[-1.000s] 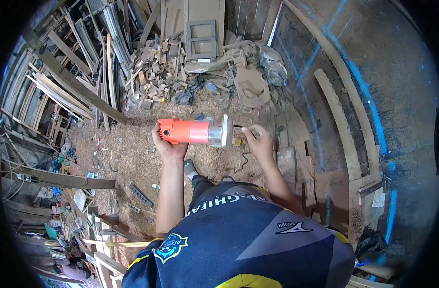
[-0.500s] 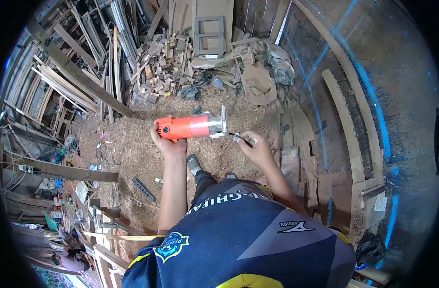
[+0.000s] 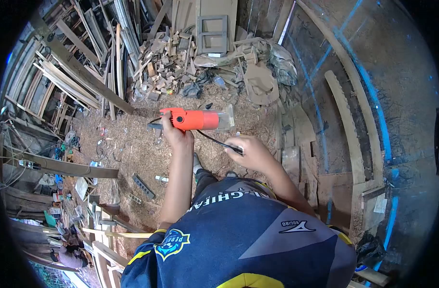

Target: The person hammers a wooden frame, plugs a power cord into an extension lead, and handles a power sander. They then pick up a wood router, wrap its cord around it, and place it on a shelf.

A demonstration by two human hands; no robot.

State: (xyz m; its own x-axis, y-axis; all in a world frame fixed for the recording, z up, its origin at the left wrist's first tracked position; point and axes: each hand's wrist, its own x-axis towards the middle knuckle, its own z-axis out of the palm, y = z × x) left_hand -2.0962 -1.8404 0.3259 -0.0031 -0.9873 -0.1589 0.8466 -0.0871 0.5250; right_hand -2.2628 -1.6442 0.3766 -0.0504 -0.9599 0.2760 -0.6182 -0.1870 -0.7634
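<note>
An orange trim router [image 3: 200, 120] lies sideways in the air in front of me, its clear base pointing right. My left hand [image 3: 177, 136] is wrapped round its rear end from below. From under the router a black cord [image 3: 210, 138] slopes down to the right. My right hand [image 3: 252, 151] is closed on this cord, fingers pinched together, a short way below and right of the router base. Both hands are over the shaving-covered floor [image 3: 133, 153].
Wood offcuts [image 3: 164, 67] are heaped ahead, beside a small grey frame [image 3: 212, 34]. Long boards [image 3: 68, 81] lean at the left. A dark power strip [image 3: 143, 186] lies on the floor. Curved boards [image 3: 346, 127] stand at the right. Another person [image 3: 71, 257] is at lower left.
The router has shifted right and turned slightly in my left hand. My right hand has moved down from the base, and a longer stretch of cord now shows.
</note>
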